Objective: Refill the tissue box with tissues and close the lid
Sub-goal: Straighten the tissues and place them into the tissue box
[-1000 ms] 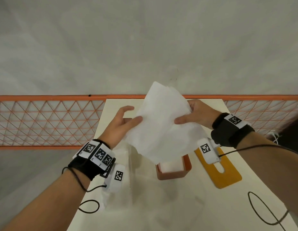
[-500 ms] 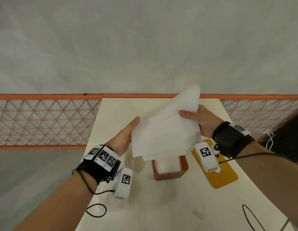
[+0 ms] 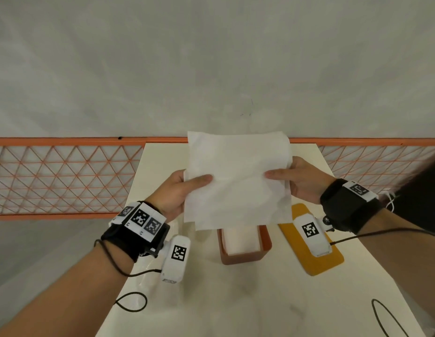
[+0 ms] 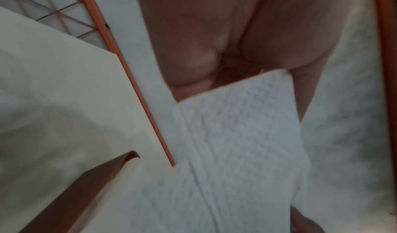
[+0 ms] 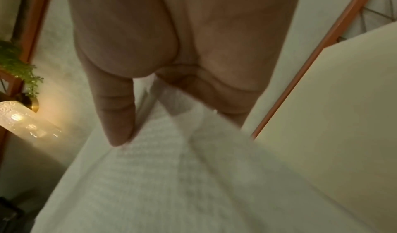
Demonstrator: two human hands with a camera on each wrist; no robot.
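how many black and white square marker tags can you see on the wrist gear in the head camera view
6. Three on the left wristband, one on the left wrist camera, one on the right wristband, one on the right wrist camera. More may be hidden round the bands.

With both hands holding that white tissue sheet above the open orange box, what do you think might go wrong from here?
1. The white tissue sheet spreads wider than the open orange tissue box, so it may bunch or drape over the rim unless folded first.
2. The left hand and right hand pinch only its side edges; thin paper pulled apart could tear.
3. The yellow slotted lid lies partly under the right wrist camera, so lowering that arm might knock it.
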